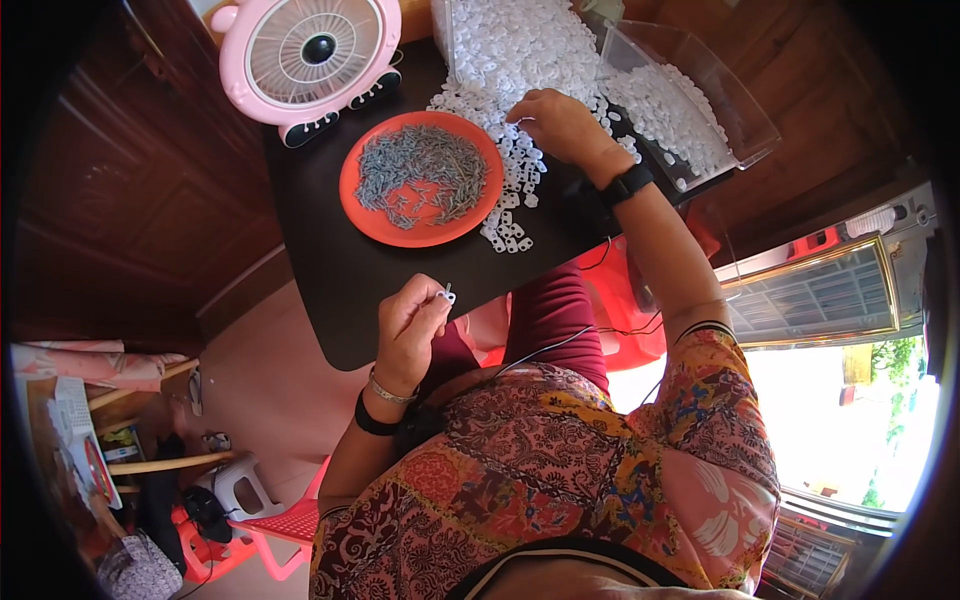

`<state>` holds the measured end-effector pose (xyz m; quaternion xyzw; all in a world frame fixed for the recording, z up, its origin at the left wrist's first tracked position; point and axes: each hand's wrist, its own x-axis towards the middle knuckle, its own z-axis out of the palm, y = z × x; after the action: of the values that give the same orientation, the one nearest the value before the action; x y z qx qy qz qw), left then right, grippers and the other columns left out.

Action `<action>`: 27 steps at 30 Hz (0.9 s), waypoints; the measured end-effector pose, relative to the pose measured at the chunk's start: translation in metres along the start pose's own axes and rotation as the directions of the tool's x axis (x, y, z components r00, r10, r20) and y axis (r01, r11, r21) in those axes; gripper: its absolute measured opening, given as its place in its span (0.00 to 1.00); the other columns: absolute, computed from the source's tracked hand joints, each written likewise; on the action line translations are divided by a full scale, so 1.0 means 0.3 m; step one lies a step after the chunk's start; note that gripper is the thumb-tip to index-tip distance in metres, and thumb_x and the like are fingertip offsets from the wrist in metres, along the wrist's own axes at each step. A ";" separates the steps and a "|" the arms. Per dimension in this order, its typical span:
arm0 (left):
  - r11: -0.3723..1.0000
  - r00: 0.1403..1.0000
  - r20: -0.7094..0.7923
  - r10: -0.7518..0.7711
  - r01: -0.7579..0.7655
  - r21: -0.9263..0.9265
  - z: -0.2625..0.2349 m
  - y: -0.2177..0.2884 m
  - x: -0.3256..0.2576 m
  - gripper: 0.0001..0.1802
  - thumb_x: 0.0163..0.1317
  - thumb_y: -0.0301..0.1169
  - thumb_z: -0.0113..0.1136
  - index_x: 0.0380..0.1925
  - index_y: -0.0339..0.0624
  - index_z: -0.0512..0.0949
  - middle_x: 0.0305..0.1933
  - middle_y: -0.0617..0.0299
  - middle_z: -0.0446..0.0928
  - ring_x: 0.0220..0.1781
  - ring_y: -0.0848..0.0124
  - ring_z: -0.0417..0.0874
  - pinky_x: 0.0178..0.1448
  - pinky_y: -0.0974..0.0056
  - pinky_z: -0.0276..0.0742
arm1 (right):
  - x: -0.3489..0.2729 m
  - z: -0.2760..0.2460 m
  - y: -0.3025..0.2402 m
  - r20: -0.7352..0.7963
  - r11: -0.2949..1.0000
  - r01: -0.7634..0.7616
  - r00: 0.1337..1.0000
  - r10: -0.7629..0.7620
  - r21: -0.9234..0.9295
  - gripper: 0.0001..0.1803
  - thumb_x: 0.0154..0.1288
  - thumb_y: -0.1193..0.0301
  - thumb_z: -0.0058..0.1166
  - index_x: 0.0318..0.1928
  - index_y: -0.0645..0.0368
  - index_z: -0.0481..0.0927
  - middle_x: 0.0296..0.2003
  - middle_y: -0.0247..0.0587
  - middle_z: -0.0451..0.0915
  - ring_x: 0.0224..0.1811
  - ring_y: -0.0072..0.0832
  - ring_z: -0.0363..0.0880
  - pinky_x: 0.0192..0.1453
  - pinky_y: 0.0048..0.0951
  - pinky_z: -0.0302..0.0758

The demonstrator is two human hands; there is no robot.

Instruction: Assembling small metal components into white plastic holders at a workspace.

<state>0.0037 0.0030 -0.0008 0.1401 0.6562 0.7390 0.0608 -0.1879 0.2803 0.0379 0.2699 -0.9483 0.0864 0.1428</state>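
Nearest the body, maroon cloth trousers [560, 330] are showing below a multicoloured, flower-patterned blouse [540, 450]. Just before the near edge of a dark, flat-topped table [330, 290], the left hand [405, 322] is pinching a small white plastic piece [446, 297] between thumb and forefinger, and a thin grey metal pin is sticking up from it; the other fingers are curling inward. Farther on, a round orange-red plate [350, 205] is holding many slim grey metal screws [415, 165]. To its right, loose white plastic pieces [515, 175] are lying scattered, thickening into a heap. Over them the right hand [562, 125] is bending its fingers downward, tips close together; whether they are gripping a piece cannot be told. Beyond, a clear plastic bin [755, 135] is lying tilted, holding more white pieces, and a pink, round-framed fan [238, 75] is standing at the far left.
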 end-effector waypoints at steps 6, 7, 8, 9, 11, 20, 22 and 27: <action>1.000 1.000 -0.004 0.000 0.000 0.010 0.000 0.004 -0.006 0.08 0.61 0.25 0.50 0.23 0.36 0.69 0.17 0.70 0.64 0.20 0.83 0.62 0.24 0.74 0.57 | 0.010 0.024 0.012 0.031 1.000 -0.002 1.000 0.003 -0.021 0.10 0.56 0.70 0.52 0.39 0.49 0.83 0.38 0.40 0.78 0.45 0.39 0.77 0.51 0.39 0.75; 1.000 1.000 -0.005 0.001 -0.001 0.012 -0.002 0.004 -0.007 0.08 0.61 0.25 0.50 0.23 0.36 0.69 0.17 0.70 0.64 0.20 0.83 0.62 0.24 0.74 0.57 | 0.014 0.025 0.003 0.046 0.998 -0.007 0.999 0.010 -0.062 0.10 0.56 0.70 0.53 0.39 0.48 0.83 0.38 0.40 0.78 0.46 0.39 0.77 0.51 0.39 0.75; 1.000 1.000 -0.007 0.008 -0.008 0.016 -0.003 0.001 -0.007 0.08 0.61 0.25 0.50 0.23 0.36 0.69 0.17 0.70 0.64 0.20 0.83 0.62 0.24 0.74 0.57 | 0.015 0.025 -0.004 0.060 0.995 -0.011 0.998 0.018 -0.104 0.10 0.55 0.70 0.53 0.38 0.48 0.83 0.38 0.40 0.78 0.46 0.39 0.76 0.51 0.39 0.75; 1.000 1.000 -0.010 0.017 -0.017 0.020 -0.004 0.000 -0.007 0.08 0.61 0.25 0.50 0.23 0.35 0.69 0.17 0.70 0.64 0.20 0.83 0.62 0.24 0.74 0.57 | 0.016 0.022 -0.007 0.059 0.995 -0.009 0.998 0.015 -0.104 0.10 0.55 0.70 0.53 0.38 0.48 0.83 0.38 0.40 0.78 0.46 0.39 0.76 0.51 0.39 0.75; 1.000 1.000 -0.010 0.019 -0.019 0.018 -0.004 0.000 -0.008 0.08 0.61 0.25 0.50 0.23 0.35 0.69 0.17 0.70 0.64 0.20 0.83 0.62 0.24 0.74 0.57 | 0.013 0.015 -0.008 0.099 0.992 -0.023 0.994 0.036 -0.127 0.10 0.55 0.70 0.53 0.37 0.47 0.83 0.37 0.40 0.78 0.46 0.39 0.76 0.51 0.39 0.75; 1.000 1.000 -0.004 0.017 -0.017 0.024 0.000 0.006 -0.008 0.08 0.61 0.25 0.50 0.23 0.35 0.69 0.17 0.70 0.64 0.20 0.83 0.62 0.24 0.73 0.57 | -0.021 -0.008 0.038 0.087 0.994 -0.014 0.996 0.024 -0.108 0.07 0.55 0.71 0.52 0.33 0.50 0.83 0.34 0.42 0.78 0.43 0.41 0.78 0.48 0.39 0.76; 1.000 1.000 -0.008 0.016 -0.016 0.018 0.001 0.005 -0.007 0.08 0.61 0.25 0.50 0.23 0.35 0.69 0.17 0.70 0.64 0.20 0.83 0.62 0.24 0.74 0.57 | -0.019 -0.015 0.022 0.064 0.996 -0.005 0.998 0.011 -0.091 0.07 0.55 0.71 0.52 0.33 0.50 0.83 0.34 0.42 0.78 0.43 0.41 0.78 0.47 0.39 0.76; 1.000 1.000 -0.012 0.007 -0.007 0.023 0.001 0.004 -0.003 0.08 0.61 0.24 0.50 0.23 0.35 0.69 0.17 0.69 0.64 0.20 0.83 0.62 0.24 0.74 0.58 | 0.004 -0.006 -0.011 0.059 1.000 0.013 0.998 -0.012 -0.018 0.07 0.56 0.70 0.51 0.33 0.51 0.83 0.34 0.42 0.78 0.42 0.41 0.78 0.47 0.38 0.76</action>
<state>0.0048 0.0028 0.0001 0.1385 0.6644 0.7326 0.0528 -0.1867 0.2774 0.0401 0.2771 -0.9511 0.0686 0.1179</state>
